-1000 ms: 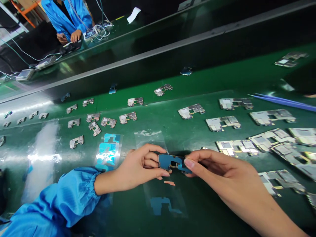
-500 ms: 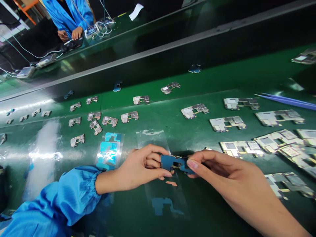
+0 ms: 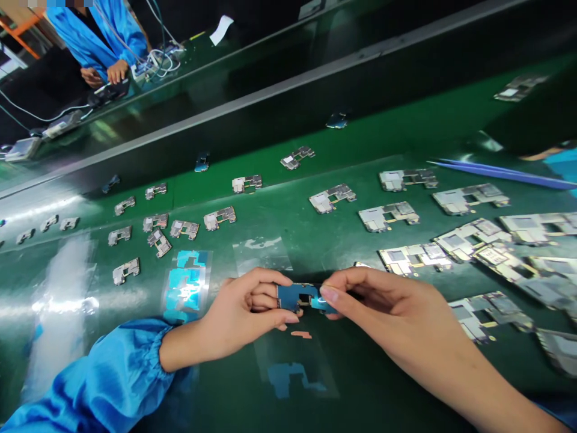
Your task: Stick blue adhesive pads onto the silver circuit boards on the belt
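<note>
My left hand [image 3: 238, 313] pinches the left end of a small circuit board [image 3: 288, 297] between thumb and fingers. Its upper face is covered in blue and a square gap shows near the middle. On the board's right end, the thumb and fingers of my right hand [image 3: 374, 307] are closed; a bright glint shows beside the thumb. Below the board, a clear film sheet [image 3: 309, 361] lies on the green surface, bearing a small orange-pink piece [image 3: 302, 334] and a blue cut-out sticker [image 3: 293, 380]. Left of my left hand is a sheet of shiny blue stickers [image 3: 184, 288].
Several silvery circuit boards [image 3: 390, 216] lie on the green mat to the right, others [image 3: 155, 222] to the left. Blue tweezers [image 3: 505, 172] rest at the upper right. A co-worker's hands [image 3: 106, 73] are across the dark ledge [image 3: 252, 99]. Another sleeve [image 3: 561, 165] enters at right.
The view has shifted slightly right, so most things sit further left. Both hands keep hold of the circuit board. A bright glint now shows at its right end, and another person's sleeve appears at right.
</note>
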Tool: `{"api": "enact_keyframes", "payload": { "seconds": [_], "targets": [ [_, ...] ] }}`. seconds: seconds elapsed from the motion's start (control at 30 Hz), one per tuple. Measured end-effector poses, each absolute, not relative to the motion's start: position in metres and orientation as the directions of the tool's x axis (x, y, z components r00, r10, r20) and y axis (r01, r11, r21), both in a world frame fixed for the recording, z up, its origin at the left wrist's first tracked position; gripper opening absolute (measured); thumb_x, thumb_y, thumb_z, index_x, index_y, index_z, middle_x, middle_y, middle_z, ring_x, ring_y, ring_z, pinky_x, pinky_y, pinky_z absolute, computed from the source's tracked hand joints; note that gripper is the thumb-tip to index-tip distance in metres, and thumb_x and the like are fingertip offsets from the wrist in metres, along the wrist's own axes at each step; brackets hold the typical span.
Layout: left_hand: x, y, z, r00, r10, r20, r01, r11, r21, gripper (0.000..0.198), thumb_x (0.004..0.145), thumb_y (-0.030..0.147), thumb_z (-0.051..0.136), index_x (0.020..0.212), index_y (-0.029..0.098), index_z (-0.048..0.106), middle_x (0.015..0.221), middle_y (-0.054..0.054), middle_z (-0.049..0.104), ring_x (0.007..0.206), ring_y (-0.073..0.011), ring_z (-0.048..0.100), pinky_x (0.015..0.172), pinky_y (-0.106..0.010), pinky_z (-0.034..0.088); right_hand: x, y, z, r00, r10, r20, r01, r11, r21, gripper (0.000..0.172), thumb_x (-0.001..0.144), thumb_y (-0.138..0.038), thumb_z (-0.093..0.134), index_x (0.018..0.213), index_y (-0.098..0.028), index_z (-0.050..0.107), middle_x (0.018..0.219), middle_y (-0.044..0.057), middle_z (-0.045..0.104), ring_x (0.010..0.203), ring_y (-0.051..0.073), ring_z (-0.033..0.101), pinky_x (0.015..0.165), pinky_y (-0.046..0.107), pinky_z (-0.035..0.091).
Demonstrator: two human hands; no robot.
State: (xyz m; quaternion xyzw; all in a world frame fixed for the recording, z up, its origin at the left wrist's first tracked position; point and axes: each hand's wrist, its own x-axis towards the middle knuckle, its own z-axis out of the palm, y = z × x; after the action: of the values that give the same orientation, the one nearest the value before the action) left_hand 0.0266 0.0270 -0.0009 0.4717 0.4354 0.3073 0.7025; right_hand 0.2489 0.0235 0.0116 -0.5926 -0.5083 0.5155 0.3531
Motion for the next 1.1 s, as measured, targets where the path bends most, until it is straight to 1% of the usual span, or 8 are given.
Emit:
{"api": "enact_keyframes", "payload": {
  "seconds": [0.4, 0.53, 0.67, 0.8, 0.9, 0.97, 1.03, 1.1],
  "targets": [
    [0.032, 0.029, 0.006, 0.390, 0.858, -0.335, -0.022, 0.372, 0.928, 0.034, 0.075, 0.007, 0.083, 0.100, 0.017, 0.063, 0.079, -0.001, 0.081, 0.064, -0.0101, 0.077, 0.066, -0.013, 0.062, 0.246, 0.024, 0.015, -0.022, 0.959, -0.281, 0.177, -0.273, -0.945, 0.018, 0.075, -0.038, 0.071, 0.065, -0.024, 0.074, 0.058, -0.001, 0.067, 0.051, 0.012, 0.063, 0.046, 0.016, 0.051],
    [0.033, 0.029, 0.007, 0.371, 0.846, -0.384, -0.008, 0.416, 0.909, 0.034, 0.074, 0.010, 0.085, 0.100, 0.017, 0.063, 0.079, -0.002, 0.081, 0.064, -0.0110, 0.076, 0.065, -0.016, 0.063, 0.244, 0.023, 0.013, -0.025, 0.960, -0.280, 0.227, -0.268, -0.936, 0.019, 0.077, -0.039, 0.069, 0.067, -0.024, 0.073, 0.059, -0.001, 0.066, 0.053, 0.012, 0.062, 0.047, 0.017, 0.050],
    [0.031, 0.029, 0.004, 0.354, 0.831, -0.429, 0.008, 0.456, 0.890, 0.039, 0.073, 0.017, 0.088, 0.102, 0.017, 0.062, 0.083, -0.004, 0.080, 0.073, -0.0155, 0.078, 0.065, -0.020, 0.064, 0.241, 0.022, 0.005, 0.029, 0.972, -0.234, 0.297, -0.232, -0.926, 0.016, 0.079, -0.039, 0.067, 0.078, -0.023, 0.070, 0.063, -0.002, 0.060, 0.053, 0.013, 0.061, 0.047, 0.021, 0.051],
    [0.028, 0.028, 0.002, 0.353, 0.826, -0.439, 0.024, 0.461, 0.887, 0.044, 0.071, 0.023, 0.090, 0.105, 0.016, 0.062, 0.079, -0.003, 0.078, 0.069, -0.0137, 0.076, 0.063, -0.020, 0.061, 0.240, 0.020, -0.007, -0.051, 0.988, -0.143, 0.359, -0.116, -0.926, 0.016, 0.083, -0.037, 0.065, 0.092, -0.024, 0.068, 0.083, 0.003, 0.065, 0.066, 0.016, 0.066, 0.053, 0.025, 0.055],
    [0.027, 0.026, 0.003, 0.376, 0.835, -0.401, 0.068, 0.407, 0.911, 0.049, 0.067, 0.027, 0.092, 0.105, 0.015, 0.063, 0.082, -0.004, 0.076, 0.072, -0.0123, 0.074, 0.067, -0.019, 0.058, 0.235, 0.021, -0.012, -0.144, 0.988, -0.053, 0.430, 0.014, -0.903, 0.010, 0.087, -0.029, 0.062, 0.080, -0.023, 0.066, 0.072, 0.000, 0.062, 0.062, 0.016, 0.064, 0.051, 0.025, 0.053],
    [0.028, 0.026, 0.004, 0.372, 0.847, -0.379, 0.081, 0.377, 0.923, 0.047, 0.068, 0.039, 0.091, 0.096, 0.015, 0.061, 0.078, -0.003, 0.074, 0.068, -0.0127, 0.072, 0.060, -0.019, 0.055, 0.231, 0.021, -0.009, -0.180, 0.981, 0.075, 0.446, 0.149, -0.883, 0.011, 0.090, -0.026, 0.061, 0.080, -0.023, 0.065, 0.073, 0.000, 0.064, 0.062, 0.016, 0.065, 0.051, 0.025, 0.053],
    [0.032, 0.031, 0.008, 0.326, 0.869, -0.372, 0.107, 0.357, 0.928, 0.047, 0.072, 0.052, 0.084, 0.085, 0.017, 0.056, 0.067, 0.000, 0.068, 0.056, -0.0124, 0.065, 0.048, -0.018, 0.049, 0.231, 0.020, 0.002, -0.220, 0.954, 0.202, 0.451, 0.283, -0.846, 0.008, 0.092, -0.027, 0.062, 0.089, -0.024, 0.069, 0.080, 0.001, 0.069, 0.065, 0.016, 0.068, 0.055, 0.025, 0.057],
    [0.035, 0.048, 0.019, 0.260, 0.902, -0.345, 0.200, 0.299, 0.933, 0.047, 0.077, 0.059, 0.076, 0.087, 0.017, 0.056, 0.062, 0.001, 0.065, 0.050, -0.0124, 0.060, 0.042, -0.019, 0.043, 0.245, 0.016, 0.016, -0.220, 0.935, 0.277, 0.473, 0.351, -0.809, 0.019, 0.093, -0.031, 0.063, 0.109, -0.025, 0.070, 0.097, 0.004, 0.075, 0.082, 0.020, 0.073, 0.072, 0.030, 0.061]
  ]
}}
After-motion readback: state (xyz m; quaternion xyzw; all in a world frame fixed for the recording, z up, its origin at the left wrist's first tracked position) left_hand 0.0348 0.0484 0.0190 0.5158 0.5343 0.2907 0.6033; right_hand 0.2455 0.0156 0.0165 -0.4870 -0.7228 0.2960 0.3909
